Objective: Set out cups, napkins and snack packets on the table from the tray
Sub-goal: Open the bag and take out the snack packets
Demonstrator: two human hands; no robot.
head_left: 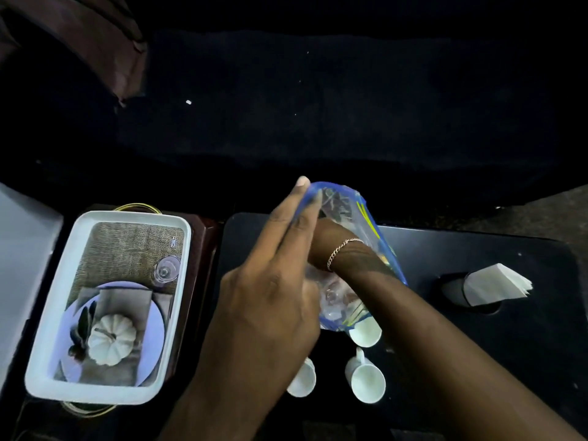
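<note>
A clear snack packet (342,202) with blue edges is held tilted above the black table (477,361). My left hand (270,291) lies against its left side, fingers stretched up along the blue edge. My right hand (323,241), a thin chain at the wrist, crosses over the packet's middle; its fingers are hidden behind my left hand. Three white cups stand on the table below the packet: one (366,334) just under its lower end, one (366,380) nearer me, one (302,380) partly behind my left wrist. White napkins (496,283) stick out of a black holder at the right.
The white-rimmed tray (105,394) with a printed pumpkin-and-plate picture sits left of the table on a dark wooden stand. A grey panel (19,249) is at the far left. Dark floor lies beyond the table, and brown fabric (79,36) hangs at the top left.
</note>
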